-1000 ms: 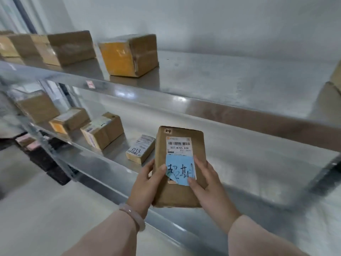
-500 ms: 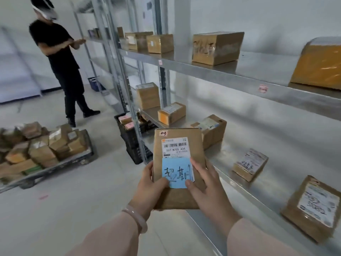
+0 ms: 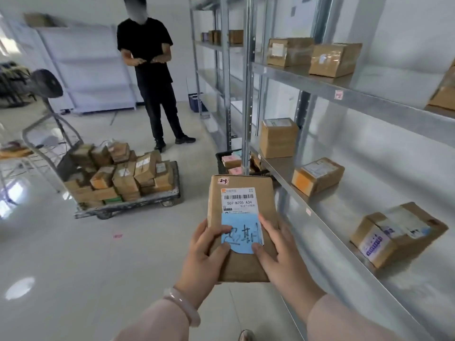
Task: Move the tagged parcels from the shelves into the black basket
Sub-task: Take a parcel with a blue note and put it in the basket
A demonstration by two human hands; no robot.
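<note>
Parcel (image 3: 240, 193) with blue tag (image 3: 241, 233) is held in mid-air, just beside the shelves (image 3: 344, 207); its left edge is gripped by left hand (image 3: 206, 259), thumb laid on the tag; its right edge is gripped by right hand (image 3: 282, 259), thumb likewise on the tag; black basket (image 3: 219, 157) is seen beyond, on the floor, well apart.
</note>
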